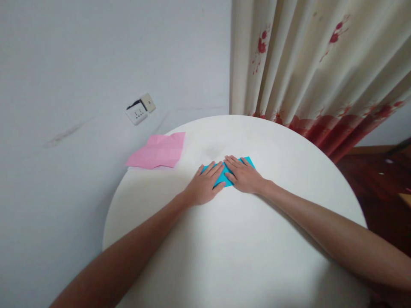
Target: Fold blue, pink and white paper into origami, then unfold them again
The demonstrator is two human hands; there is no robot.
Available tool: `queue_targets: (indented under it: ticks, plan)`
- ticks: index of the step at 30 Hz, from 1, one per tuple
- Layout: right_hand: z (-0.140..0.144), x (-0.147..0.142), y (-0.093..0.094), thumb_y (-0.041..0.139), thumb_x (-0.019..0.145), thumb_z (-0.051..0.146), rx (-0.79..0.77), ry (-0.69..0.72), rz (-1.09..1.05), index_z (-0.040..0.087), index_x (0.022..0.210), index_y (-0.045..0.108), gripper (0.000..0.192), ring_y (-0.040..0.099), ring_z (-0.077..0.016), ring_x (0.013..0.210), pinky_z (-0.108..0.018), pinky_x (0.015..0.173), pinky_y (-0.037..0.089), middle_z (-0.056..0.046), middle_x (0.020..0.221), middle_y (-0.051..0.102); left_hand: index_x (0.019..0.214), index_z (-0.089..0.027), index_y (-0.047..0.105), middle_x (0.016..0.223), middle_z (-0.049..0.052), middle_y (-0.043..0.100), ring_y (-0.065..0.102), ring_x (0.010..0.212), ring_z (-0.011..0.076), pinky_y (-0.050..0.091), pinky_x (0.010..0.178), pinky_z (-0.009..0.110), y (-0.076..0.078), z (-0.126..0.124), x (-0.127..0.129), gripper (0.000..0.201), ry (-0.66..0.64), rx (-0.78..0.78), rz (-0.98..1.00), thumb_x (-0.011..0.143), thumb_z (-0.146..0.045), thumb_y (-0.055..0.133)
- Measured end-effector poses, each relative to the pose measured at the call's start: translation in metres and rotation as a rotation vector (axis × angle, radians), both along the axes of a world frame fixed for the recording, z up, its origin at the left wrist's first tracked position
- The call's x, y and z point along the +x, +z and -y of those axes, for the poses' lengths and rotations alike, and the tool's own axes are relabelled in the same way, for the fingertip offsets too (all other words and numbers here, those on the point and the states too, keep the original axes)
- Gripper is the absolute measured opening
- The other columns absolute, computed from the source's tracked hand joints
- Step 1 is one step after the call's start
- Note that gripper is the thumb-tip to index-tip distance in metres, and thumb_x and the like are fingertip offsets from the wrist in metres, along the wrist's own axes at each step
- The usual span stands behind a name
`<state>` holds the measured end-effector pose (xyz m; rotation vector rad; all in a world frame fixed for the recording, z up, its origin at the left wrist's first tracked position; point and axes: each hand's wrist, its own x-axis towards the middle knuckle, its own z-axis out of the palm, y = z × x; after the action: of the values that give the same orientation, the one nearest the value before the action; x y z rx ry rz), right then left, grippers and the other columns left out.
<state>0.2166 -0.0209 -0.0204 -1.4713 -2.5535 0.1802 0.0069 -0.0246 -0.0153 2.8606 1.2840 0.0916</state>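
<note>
A blue sheet of paper (222, 180) lies flat on the round white table (231, 244), mostly covered by my two hands. My left hand (204, 184) rests palm down over its left part, fingers stretched out and a little apart. Over the right part lies my right hand (243, 174), also flat, with its fingers extended and its thumb pointing left. The fingertips of both hands come close together near the paper's middle. Whether the paper is folded under them I cannot tell.
Pink creased paper (159, 152) lies at the table's left back edge, by the wall (105, 51). A wall socket (137, 113) sits above it. Behind the table at the right hangs a cream and red curtain (298, 64).
</note>
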Motion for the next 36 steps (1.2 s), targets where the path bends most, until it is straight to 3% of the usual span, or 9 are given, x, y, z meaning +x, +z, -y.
queue_targets:
  ticks: [4, 9, 13, 16, 20, 22, 27, 32, 36]
  plan:
    - [-0.008, 0.013, -0.001, 0.020, 0.103, 0.044, 0.008, -0.120, 0.028, 0.007, 0.154, 0.029, 0.064, 0.019, -0.0290, 0.151, -0.055, 0.120, 0.019, -0.015, 0.163, 0.023, 0.156, -0.018, 0.025, 0.163, 0.009, 0.024, 0.019, 0.152, 0.0281, 0.021, 0.120, 0.055, 0.002, 0.001, -0.001, 0.061, -0.001, -0.004, -0.002, 0.102, -0.046, 0.031]
    - [-0.021, 0.034, -0.007, 0.021, 0.102, 0.034, -0.007, -0.373, 0.015, 0.005, 0.152, 0.031, 0.059, 0.019, -0.0322, 0.150, -0.060, 0.119, 0.018, -0.018, 0.162, 0.025, 0.157, -0.021, 0.023, 0.164, 0.008, 0.023, 0.018, 0.152, 0.0277, 0.019, 0.120, 0.053, 0.003, 0.001, -0.001, 0.061, 0.002, -0.025, 0.001, 0.103, -0.048, 0.029]
    - [-0.022, 0.039, -0.004, 0.023, 0.100, 0.026, 0.125, -0.533, -0.028, 0.001, 0.150, 0.034, 0.057, 0.021, -0.0337, 0.150, -0.060, 0.118, 0.018, -0.023, 0.159, 0.029, 0.158, -0.021, 0.022, 0.164, 0.008, 0.021, 0.018, 0.152, 0.0275, 0.019, 0.120, 0.051, 0.005, 0.001, -0.001, 0.062, 0.008, -0.042, -0.003, 0.103, -0.049, 0.028]
    - [-0.013, 0.026, 0.003, 0.022, 0.100, 0.023, 0.215, -0.438, -0.037, -0.001, 0.150, 0.033, 0.056, 0.018, -0.0314, 0.151, -0.057, 0.120, 0.016, -0.022, 0.160, 0.027, 0.157, -0.021, 0.022, 0.164, 0.008, 0.021, 0.017, 0.152, 0.0277, 0.018, 0.120, 0.051, 0.005, 0.001, -0.001, 0.062, 0.001, -0.046, 0.002, 0.103, -0.049, 0.028]
    - [0.005, 0.000, 0.006, 0.026, 0.102, 0.028, 0.118, -0.121, -0.013, 0.003, 0.151, 0.035, 0.056, 0.023, -0.0281, 0.150, -0.049, 0.121, 0.021, -0.017, 0.160, 0.030, 0.158, -0.018, 0.019, 0.163, 0.010, 0.025, 0.019, 0.152, 0.0256, 0.018, 0.121, 0.050, 0.002, -0.003, 0.000, 0.063, 0.043, -0.069, 0.061, 0.103, -0.047, 0.030]
    - [0.010, -0.008, 0.004, 0.029, 0.102, 0.031, 0.067, -0.052, 0.004, 0.003, 0.152, 0.034, 0.057, 0.024, -0.0281, 0.149, -0.049, 0.121, 0.022, -0.016, 0.160, 0.030, 0.158, -0.018, 0.020, 0.162, 0.010, 0.029, 0.024, 0.150, 0.0227, 0.021, 0.121, 0.048, 0.001, -0.006, 0.002, 0.060, 0.119, -0.087, 0.117, 0.103, -0.043, 0.027]
    - [0.010, -0.010, 0.001, 0.029, 0.102, 0.033, 0.051, 0.000, 0.009, 0.003, 0.153, 0.031, 0.059, 0.022, -0.0272, 0.150, -0.049, 0.122, 0.020, -0.015, 0.161, 0.028, 0.154, -0.021, 0.033, 0.160, 0.007, 0.033, 0.024, 0.150, 0.0252, 0.018, 0.121, 0.053, -0.002, -0.004, 0.007, 0.054, 0.149, -0.011, 0.102, 0.103, -0.038, 0.029]
    - [0.008, -0.010, 0.001, 0.027, 0.102, 0.034, 0.048, 0.020, 0.008, 0.005, 0.154, 0.030, 0.060, 0.021, -0.0255, 0.150, -0.049, 0.122, 0.019, -0.014, 0.161, 0.027, 0.156, -0.018, 0.027, 0.163, 0.008, 0.027, 0.020, 0.151, 0.0275, 0.018, 0.121, 0.055, -0.003, -0.001, 0.010, 0.059, 0.115, 0.053, 0.031, 0.102, -0.042, 0.032]
    - [0.004, -0.005, 0.000, 0.024, 0.103, 0.040, 0.032, -0.075, 0.007, 0.007, 0.155, 0.029, 0.061, 0.019, -0.0263, 0.151, -0.051, 0.122, 0.017, -0.014, 0.162, 0.026, 0.156, -0.017, 0.027, 0.163, 0.009, 0.026, 0.021, 0.151, 0.0273, 0.020, 0.120, 0.054, -0.003, -0.003, 0.009, 0.061, 0.105, 0.057, 0.017, 0.102, -0.045, 0.030]
